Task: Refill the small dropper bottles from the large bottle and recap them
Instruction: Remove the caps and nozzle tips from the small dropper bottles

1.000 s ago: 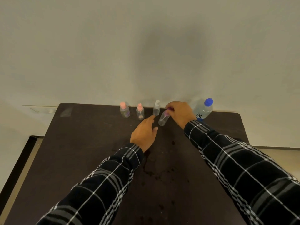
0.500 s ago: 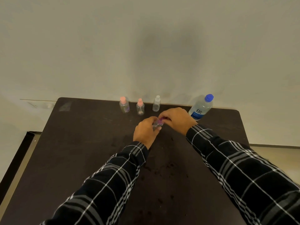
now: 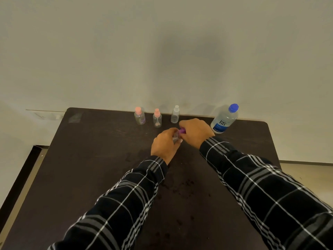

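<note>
My left hand (image 3: 166, 144) is wrapped around a small clear dropper bottle (image 3: 175, 138), mostly hidden by the fingers. My right hand (image 3: 195, 132) pinches that bottle's purple cap (image 3: 182, 131) at its top. Both hands meet over the middle of the dark table (image 3: 90, 168). Along the far edge stand two small bottles with pink caps (image 3: 139, 116) (image 3: 157, 118) and one with a clear cap (image 3: 175, 114). The large clear bottle with a blue cap and blue label (image 3: 224, 119) stands capped at the far right, just beyond my right hand.
A pale wall rises directly behind the table's far edge. Dark wet-looking spots (image 3: 180, 188) dot the tabletop in front of my hands. A strip of tape (image 3: 74, 117) is stuck at the far left corner. Floor shows to the left and right.
My right hand brought the small bottle from the back row toward me, and my left hand closed around its body. Both hands now hold it together.
</note>
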